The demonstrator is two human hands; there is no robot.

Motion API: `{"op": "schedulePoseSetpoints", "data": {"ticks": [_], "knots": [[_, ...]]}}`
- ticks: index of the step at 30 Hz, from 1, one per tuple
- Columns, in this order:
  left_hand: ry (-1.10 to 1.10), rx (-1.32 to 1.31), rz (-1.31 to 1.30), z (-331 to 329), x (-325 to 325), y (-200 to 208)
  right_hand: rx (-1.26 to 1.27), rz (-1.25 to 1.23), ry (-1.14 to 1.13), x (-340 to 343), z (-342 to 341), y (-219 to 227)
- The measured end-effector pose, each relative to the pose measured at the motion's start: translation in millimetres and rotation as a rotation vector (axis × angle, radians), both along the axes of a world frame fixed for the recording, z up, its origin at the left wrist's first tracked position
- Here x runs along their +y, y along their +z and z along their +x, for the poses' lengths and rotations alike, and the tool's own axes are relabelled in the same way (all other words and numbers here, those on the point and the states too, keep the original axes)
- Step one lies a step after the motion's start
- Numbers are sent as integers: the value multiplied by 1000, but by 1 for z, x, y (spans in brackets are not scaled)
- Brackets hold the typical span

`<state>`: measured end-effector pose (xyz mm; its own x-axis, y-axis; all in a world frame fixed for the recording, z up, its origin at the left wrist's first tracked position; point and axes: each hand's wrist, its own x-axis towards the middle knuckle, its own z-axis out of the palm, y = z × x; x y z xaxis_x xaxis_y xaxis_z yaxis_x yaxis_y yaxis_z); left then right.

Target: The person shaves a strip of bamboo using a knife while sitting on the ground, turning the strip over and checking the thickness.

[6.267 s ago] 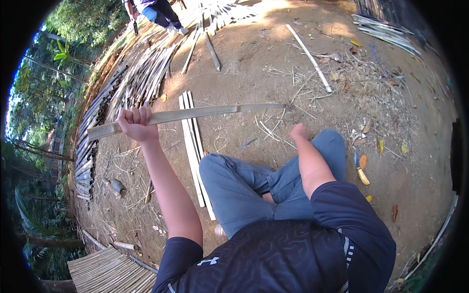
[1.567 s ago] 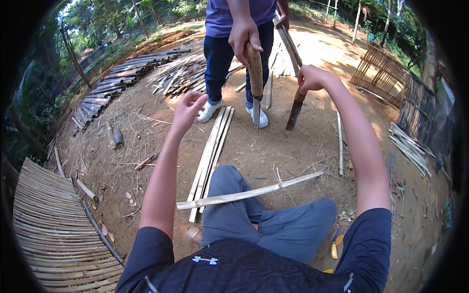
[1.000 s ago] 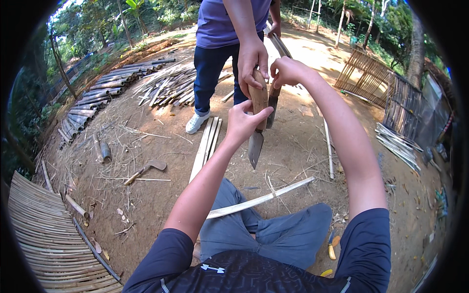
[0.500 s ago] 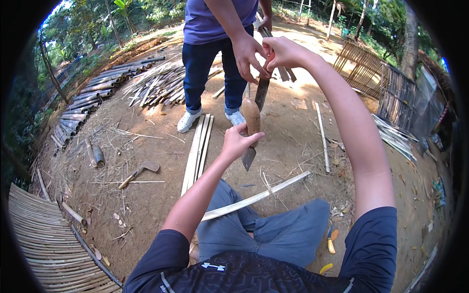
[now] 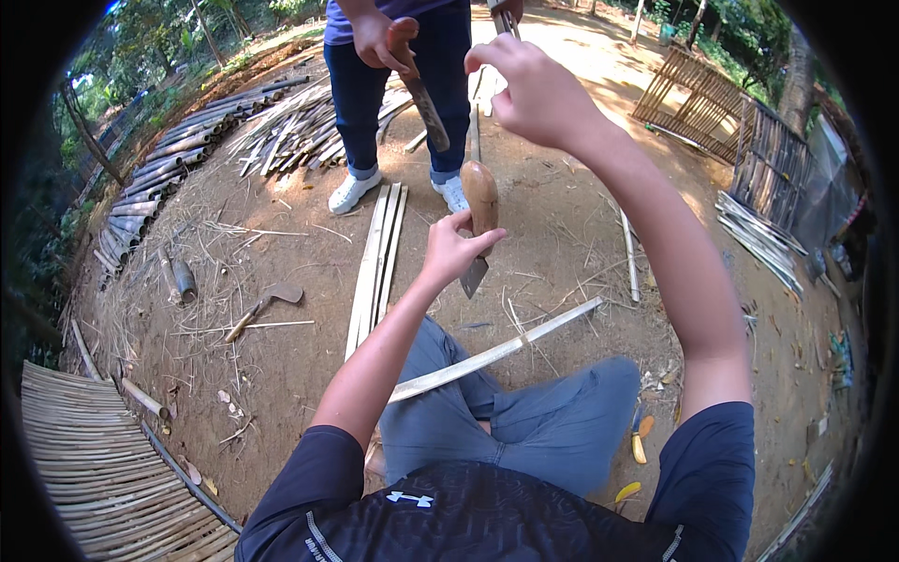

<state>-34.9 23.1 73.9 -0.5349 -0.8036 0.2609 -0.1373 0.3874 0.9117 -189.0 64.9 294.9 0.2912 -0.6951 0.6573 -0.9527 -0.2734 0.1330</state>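
My left hand (image 5: 456,248) is closed around a knife with a thick brown wooden handle (image 5: 479,195). The handle points up, and a short pointed blade (image 5: 475,277) shows below my fingers. Raised at the upper right, my right hand (image 5: 538,94) has loosely bent fingers, with the thumb apart and nothing seen in them. Facing me, a person's hand (image 5: 376,39) holds a long knife (image 5: 426,108) by its reddish-brown handle, its dark blade slanting down. The person's other hand (image 5: 510,7) grips something narrow, partly cut off by the frame.
A pale bamboo strip (image 5: 496,353) lies across my crossed legs. Long slats (image 5: 377,262) stretch in front. A hooked blade tool (image 5: 267,307) lies left, a small yellow-handled tool (image 5: 639,442) right. Bamboo poles (image 5: 154,192), split pieces (image 5: 290,131) and a bamboo mat (image 5: 112,459) lie around.
My right hand has let go of the long knife's handle. The person has drawn that knife away to the left and up. My left hand still holds its knife in nearly the same place.
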Motion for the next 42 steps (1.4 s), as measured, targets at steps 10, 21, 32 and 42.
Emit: {"op": "schedulePoseSetpoints", "data": {"ticks": [10,21,32,42], "knots": [[-263,-7,-38,-44,27,-4,1020,86,108,43,-36,-148],[-298,-55,8,-36,16,-52,955,666,-372,77,-78,-185],[-142,-189,456,94,57,-95,-166,1101,-895,67,-142,-291],[-440,-332,855,111,187,-156,-748,1235,-792,85,-181,-380]]}}
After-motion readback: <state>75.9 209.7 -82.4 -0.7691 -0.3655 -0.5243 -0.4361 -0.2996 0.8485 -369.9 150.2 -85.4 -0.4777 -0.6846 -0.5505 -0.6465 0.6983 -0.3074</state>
